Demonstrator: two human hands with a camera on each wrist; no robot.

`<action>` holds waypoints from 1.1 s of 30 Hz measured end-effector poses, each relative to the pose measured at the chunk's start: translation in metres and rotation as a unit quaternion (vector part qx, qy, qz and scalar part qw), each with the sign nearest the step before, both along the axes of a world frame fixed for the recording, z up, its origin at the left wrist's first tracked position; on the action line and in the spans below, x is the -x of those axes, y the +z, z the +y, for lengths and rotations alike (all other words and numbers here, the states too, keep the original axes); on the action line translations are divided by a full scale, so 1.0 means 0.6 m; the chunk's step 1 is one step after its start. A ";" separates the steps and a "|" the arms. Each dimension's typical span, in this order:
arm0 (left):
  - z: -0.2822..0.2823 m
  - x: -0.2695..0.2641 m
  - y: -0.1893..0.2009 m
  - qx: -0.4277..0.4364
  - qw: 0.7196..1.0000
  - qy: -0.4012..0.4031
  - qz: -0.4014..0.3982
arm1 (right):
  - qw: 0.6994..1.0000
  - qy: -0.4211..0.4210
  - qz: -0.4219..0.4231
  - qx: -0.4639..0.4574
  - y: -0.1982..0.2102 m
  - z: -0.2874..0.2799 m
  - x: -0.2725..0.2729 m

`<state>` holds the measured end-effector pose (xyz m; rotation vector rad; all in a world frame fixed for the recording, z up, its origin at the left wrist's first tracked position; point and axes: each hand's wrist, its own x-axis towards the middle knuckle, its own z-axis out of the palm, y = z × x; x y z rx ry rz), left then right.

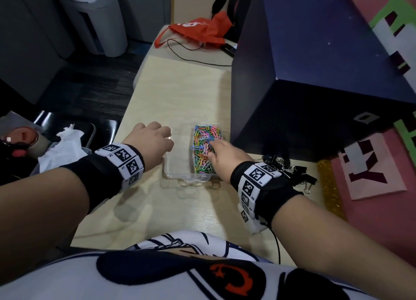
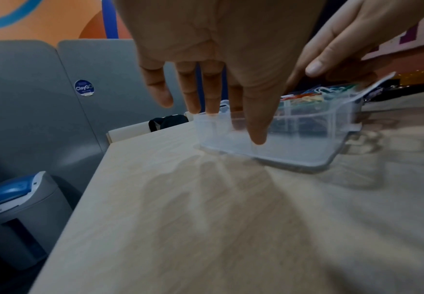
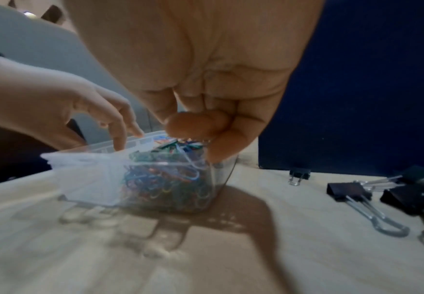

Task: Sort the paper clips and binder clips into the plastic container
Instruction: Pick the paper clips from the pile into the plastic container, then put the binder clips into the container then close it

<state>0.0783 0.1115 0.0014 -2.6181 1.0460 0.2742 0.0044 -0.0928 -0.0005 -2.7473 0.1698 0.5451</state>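
Your right hand [image 1: 221, 157] hovers over the box's [image 1: 180, 176] right half w/ fingers curled; can't tell if it pinches a clip. Paper clips [image 1: 206, 145] fill that half. Left hand [image 1: 150, 142]: fingers straight, touching box's left wall. Binder clips [image 1: 290, 171] lie on table [image 1: 175, 92], right of box.

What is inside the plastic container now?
The container holds coloured paper clips in its right half; the left half looks empty. The right hand covers some clips, and no binder clips show inside.

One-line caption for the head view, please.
Left hand steadies the container; right hand reaches into the paper clips; binder clips wait beside it.
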 end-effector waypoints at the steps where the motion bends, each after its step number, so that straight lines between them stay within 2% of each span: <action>1: 0.001 0.000 0.001 -0.007 1.000 -0.006 -0.001 | 1.000 0.014 0.001 -0.003 -0.003 0.000 0.002; 5: 0.002 0.000 0.005 -0.028 0.999 -0.024 -0.006 | 0.993 -0.025 -0.100 -0.053 -0.007 -0.009 0.023; 8: -0.004 0.001 0.010 -0.058 0.997 -0.042 -0.009 | 0.986 -0.076 -0.140 -0.042 -0.011 -0.025 0.048; 12: -0.029 0.013 0.019 -0.082 0.995 -0.060 0.000 | 0.978 -0.140 -0.122 0.096 -0.020 -0.062 0.083; 16: -0.053 0.026 0.013 -0.072 0.996 -0.045 0.037 | 0.947 -0.251 -0.131 0.149 -0.021 -0.101 0.111; 19: -0.068 0.033 0.008 -0.059 0.997 -0.026 0.042 | 0.943 -0.306 -0.021 0.131 -0.031 -0.129 0.122; 21: -0.079 0.037 0.005 -0.041 0.999 -0.007 0.034 | 0.949 -0.297 0.068 0.087 -0.041 -0.137 0.128; 23: -0.090 0.038 0.003 -0.021 0.999 0.016 0.028 | 0.957 -0.260 0.104 0.069 -0.048 -0.133 0.135; 30: -0.127 0.044 0.002 0.042 0.995 0.092 0.012 | 0.993 -0.108 0.040 0.015 -0.053 -0.074 0.166; 33: -0.146 0.070 0.010 0.108 0.993 0.039 0.002 | 0.996 -0.081 -0.027 0.008 -0.043 -0.074 0.169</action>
